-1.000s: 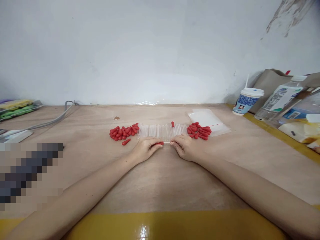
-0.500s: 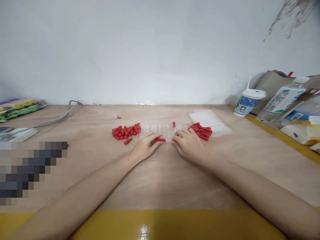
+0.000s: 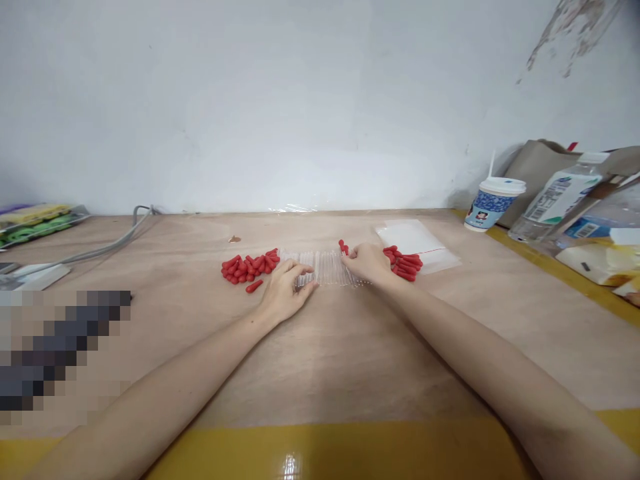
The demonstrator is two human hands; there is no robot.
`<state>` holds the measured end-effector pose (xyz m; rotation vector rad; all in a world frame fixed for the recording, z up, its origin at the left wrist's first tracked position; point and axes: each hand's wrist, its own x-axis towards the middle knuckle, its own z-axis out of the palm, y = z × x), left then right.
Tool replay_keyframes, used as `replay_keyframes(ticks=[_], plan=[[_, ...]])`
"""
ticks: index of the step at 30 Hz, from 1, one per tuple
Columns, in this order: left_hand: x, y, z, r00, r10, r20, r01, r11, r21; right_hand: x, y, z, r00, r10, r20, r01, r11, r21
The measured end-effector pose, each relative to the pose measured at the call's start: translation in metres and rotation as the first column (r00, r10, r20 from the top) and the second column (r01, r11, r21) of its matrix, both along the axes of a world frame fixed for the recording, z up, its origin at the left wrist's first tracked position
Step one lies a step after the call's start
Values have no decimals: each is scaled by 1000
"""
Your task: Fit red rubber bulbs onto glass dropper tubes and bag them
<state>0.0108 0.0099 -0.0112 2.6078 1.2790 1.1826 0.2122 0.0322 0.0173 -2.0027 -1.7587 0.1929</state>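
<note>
A row of clear glass dropper tubes (image 3: 327, 267) lies side by side in the middle of the table. To its left is a pile of red rubber bulbs (image 3: 245, 268), with one loose red bulb (image 3: 254, 287) in front. My left hand (image 3: 286, 290) rests at the left end of the tubes, thumb and fingers apart, holding nothing. Over the right part of the row, my right hand (image 3: 369, 262) pinches a dropper whose red bulb (image 3: 345, 250) shows at the fingertips; its tube is mostly hidden. Another red bulb end (image 3: 341, 243) is close beside it. Several red bulbs (image 3: 406, 263) lie right of that hand.
Behind the right-hand bulbs lies a white plastic bag (image 3: 413, 240). A paper cup with a straw (image 3: 493, 205), a plastic bottle (image 3: 557, 200) and packets (image 3: 595, 257) stand at the right. Cables (image 3: 120, 241) and a pack of coloured items (image 3: 43, 220) are at the left.
The dropper has left my left hand, whose fingers have opened. My right hand has moved back over the row with it, beside the other red bulb.
</note>
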Motion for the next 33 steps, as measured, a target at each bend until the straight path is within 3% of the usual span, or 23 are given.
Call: replay_keyframes(ticks=[6,13,19,23,27,33], plan=[[0,0,1,999,25,-35,-26,999,-40,1,-4,4,998,21,63,-22,1000,9],[1,-1,2,998,10,-58,-15,997,-78,51,-2,31,986,-77,149,58,990,128],[1,0,0,997,44,-65,-49,996,-78,79,3,20,930,27,367,-44,998,36],[1,-1,1,995,54,-83,-62,993,-99,81,6,14,911,82,403,-95,995,14],[2,-2,1,994,55,-91,-65,992,-112,78,7,13,914,57,402,-66,998,7],[8,4,6,958,267,-108,-272,962,-26,72,7,12,945,3,328,2,1000,-13]])
